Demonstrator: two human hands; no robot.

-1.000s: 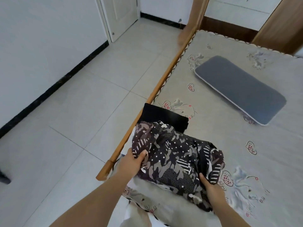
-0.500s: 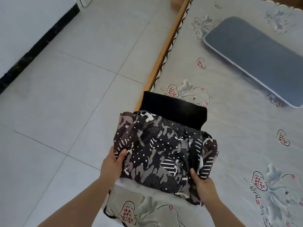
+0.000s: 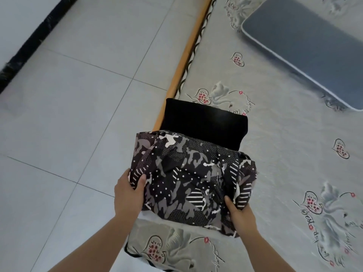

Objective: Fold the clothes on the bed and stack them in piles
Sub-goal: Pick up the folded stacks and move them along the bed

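A tiled floor [image 3: 74, 107] and a black skirting strip [image 3: 29, 48] fill the left of the head view, ending at the wooden bed rail [image 3: 184, 55] that runs along the mattress edge. Just inside that rail, the person's left hand [image 3: 128, 193] pinches the left edge of a folded camouflage-print garment [image 3: 192, 183], thumb on top and fingers tucked beneath. The garment, dark with grey, white-dotted and striped patches, sits at the near corner of the bed [image 3: 284, 154], and its far edge overlaps a folded black garment [image 3: 204, 124] that lies against the rail. A strip of white cloth [image 3: 151, 214] shows under the near edge of the patterned bundle; what it belongs to cannot be told. The right hand [image 3: 240, 214] grips the bundle's near right corner, thumb pressed onto the fabric. Farther right, the floral bedsheet lies bare of clothes, and a flat grey-blue pillow [image 3: 306, 46] rests well apart at the top. The folding of this piece looks done, and the step in hand appears to be placing it on a pile. The next move likely calls for squaring the bundle over the black garment, or beside it, and releasing both hands without letting the loose right-hand folds spring open.
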